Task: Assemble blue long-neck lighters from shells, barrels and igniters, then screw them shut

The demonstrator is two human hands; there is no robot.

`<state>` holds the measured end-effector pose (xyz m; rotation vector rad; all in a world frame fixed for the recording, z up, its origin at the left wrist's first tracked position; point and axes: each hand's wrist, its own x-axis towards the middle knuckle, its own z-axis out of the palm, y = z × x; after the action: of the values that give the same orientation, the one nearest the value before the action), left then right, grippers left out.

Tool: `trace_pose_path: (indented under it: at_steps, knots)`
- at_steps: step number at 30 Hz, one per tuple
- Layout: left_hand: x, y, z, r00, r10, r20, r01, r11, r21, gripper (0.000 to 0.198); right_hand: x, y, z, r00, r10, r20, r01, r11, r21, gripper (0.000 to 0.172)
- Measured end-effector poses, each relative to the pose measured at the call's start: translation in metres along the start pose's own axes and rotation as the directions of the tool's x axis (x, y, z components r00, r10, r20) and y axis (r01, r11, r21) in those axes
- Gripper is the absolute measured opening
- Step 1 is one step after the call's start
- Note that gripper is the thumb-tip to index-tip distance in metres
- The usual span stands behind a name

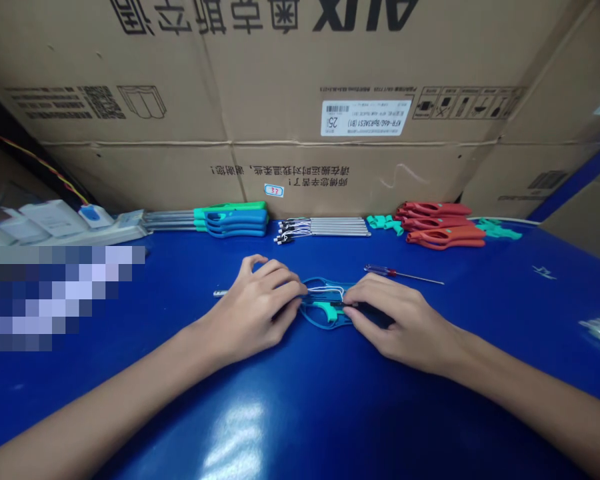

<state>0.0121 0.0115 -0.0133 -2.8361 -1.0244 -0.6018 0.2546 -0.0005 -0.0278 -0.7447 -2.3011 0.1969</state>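
Observation:
A blue lighter handle shell lies flat on the blue table, with a green trigger piece and a white wire loop inside it. My left hand rests on its left end, fingers curled down and pressing it; a metal tube pokes out to the left of that hand. My right hand pinches a small dark part at the shell's right side, fingertips pressed together.
A red-handled screwdriver lies just behind my right hand. At the back stand finished blue-green lighters, metal tubes with wires, red shells and green triggers. Cardboard boxes wall the back. White boxes sit left.

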Motion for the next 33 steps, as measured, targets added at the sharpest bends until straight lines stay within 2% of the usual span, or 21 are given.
trace_pose_path:
  at_steps: [3, 8, 16, 22, 33]
  knots:
    - [0.002, 0.011, 0.001, 0.999, 0.012, 0.043, -0.007, 0.993, -0.118, 0.023, 0.000, 0.000, -0.002, 0.999, 0.023, 0.029, -0.024, 1.000, 0.006, 0.013]
    - [0.002, 0.018, 0.001, 0.992, 0.008, 0.129, 0.013, 0.987, -0.158, 0.028, 0.001, -0.004, -0.007, 0.992, 0.044, 0.114, -0.047, 0.999, 0.018, 0.015]
    - [0.001, 0.020, -0.005, 0.990, -0.016, 0.140, 0.047, 0.974, -0.221, 0.014, 0.001, -0.013, -0.010, 0.968, 0.020, 0.249, -0.042, 0.996, 0.084, 0.016]
    - [0.000, 0.016, -0.007, 0.991, 0.004, 0.137, 0.027, 0.974, -0.225, 0.016, 0.002, -0.016, -0.016, 0.943, 0.007, 0.333, -0.034, 0.997, 0.075, 0.017]
    - [0.001, 0.014, -0.008, 0.982, -0.007, 0.187, 0.048, 0.976, -0.214, 0.016, -0.001, -0.015, -0.019, 0.917, -0.014, 0.399, 0.020, 1.000, -0.010, 0.020]
